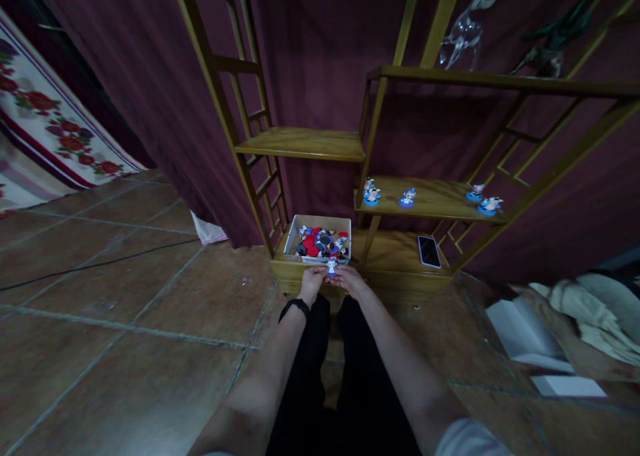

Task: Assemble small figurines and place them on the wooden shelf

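Note:
A small purple-and-white figurine [332,267] is held upright between my two hands, just in front of a shallow cardboard box. My left hand [313,282] pinches it from the left, and my right hand [351,281] grips its base from the right. Behind them the box [289,241] stands on the low shelf, filled with several figurines and red and dark round bases. On the shelf to the right sits a similar purple figurine [407,199], with blue-based figurines [371,195] to its left and others [489,206] at the right end.
A wooden display rack [305,143] rises ahead, its posts and shelves around the box. A phone [429,251] lies on the low shelf. Higher up stand a clear glass deer [463,39] and a dark statue [553,43]. White boxes [525,333] rest on the floor at right.

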`<action>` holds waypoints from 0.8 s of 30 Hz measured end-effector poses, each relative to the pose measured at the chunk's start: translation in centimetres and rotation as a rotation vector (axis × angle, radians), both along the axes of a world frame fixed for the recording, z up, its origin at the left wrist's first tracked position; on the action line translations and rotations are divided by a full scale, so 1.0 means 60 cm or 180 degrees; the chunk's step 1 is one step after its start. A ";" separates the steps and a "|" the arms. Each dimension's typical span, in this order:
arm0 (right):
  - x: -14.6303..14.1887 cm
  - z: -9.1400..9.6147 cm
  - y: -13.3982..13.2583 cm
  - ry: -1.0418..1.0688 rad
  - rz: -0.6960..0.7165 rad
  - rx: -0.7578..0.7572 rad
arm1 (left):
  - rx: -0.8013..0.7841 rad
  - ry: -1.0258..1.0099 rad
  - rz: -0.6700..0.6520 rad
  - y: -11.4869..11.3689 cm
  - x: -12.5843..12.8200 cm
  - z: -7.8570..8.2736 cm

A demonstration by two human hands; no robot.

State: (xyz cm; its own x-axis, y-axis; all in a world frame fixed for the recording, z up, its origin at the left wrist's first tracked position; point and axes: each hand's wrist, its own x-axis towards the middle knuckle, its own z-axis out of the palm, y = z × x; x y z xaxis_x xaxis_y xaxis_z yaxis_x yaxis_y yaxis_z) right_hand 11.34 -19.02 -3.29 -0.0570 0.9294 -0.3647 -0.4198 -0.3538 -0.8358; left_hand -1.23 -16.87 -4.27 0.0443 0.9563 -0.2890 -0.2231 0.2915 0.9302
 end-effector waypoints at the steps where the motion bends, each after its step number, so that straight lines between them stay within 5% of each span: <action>1: -0.001 0.001 -0.002 -0.0019 0.0004 0.0028 | 0.0059 0.0031 -0.0015 -0.001 -0.001 -0.002; 19: -0.007 -0.028 0.002 -0.1663 -0.0126 0.0360 | 0.0258 0.1147 -0.0198 0.000 0.003 -0.006; 24: -0.003 -0.029 -0.002 -0.1933 -0.0147 0.0531 | 0.0707 0.2088 -0.0316 -0.007 0.004 0.005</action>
